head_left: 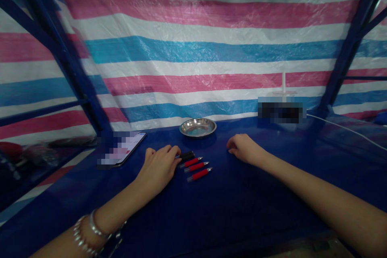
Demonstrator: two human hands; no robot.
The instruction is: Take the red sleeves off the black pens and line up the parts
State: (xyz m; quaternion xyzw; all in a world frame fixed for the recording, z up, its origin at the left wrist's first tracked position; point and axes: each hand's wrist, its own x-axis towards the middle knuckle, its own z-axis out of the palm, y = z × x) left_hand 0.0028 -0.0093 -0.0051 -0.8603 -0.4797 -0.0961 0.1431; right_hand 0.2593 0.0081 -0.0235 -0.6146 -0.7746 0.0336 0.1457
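"What's the left hand (159,167) on?"

"The fingers are curled over and the tips come right up to the end of a black pen (186,155), lying on the blue table (242,205). I can't tell if they're pinching it or only touching it, because the hand hides that end."

"And the other pens?"

"Three red-gripped pens (196,166) lie side by side just past the black one, slanting a little, with metal tips pointing right. None is lifted; all of them are flat on the table."

"Is the right hand (244,149) holding anything?"

"No, it rests on its side, loosely curled and empty, with a small gap between it and the pens. It's the nearer hand to the steel dish (198,127), but it isn't touching it — the dish sits farther back, and I can't see anything in it."

"What else is around?"

"A phone (130,145) lies to the left of the left hand, partly blurred out. Bracelets (87,231) circle the left wrist. Far right, there's a plastic cup with a straw (283,93) behind a blurred patch, and a white cable (341,127) runs along the table. A striped tarp (193,48) hangs behind it all."
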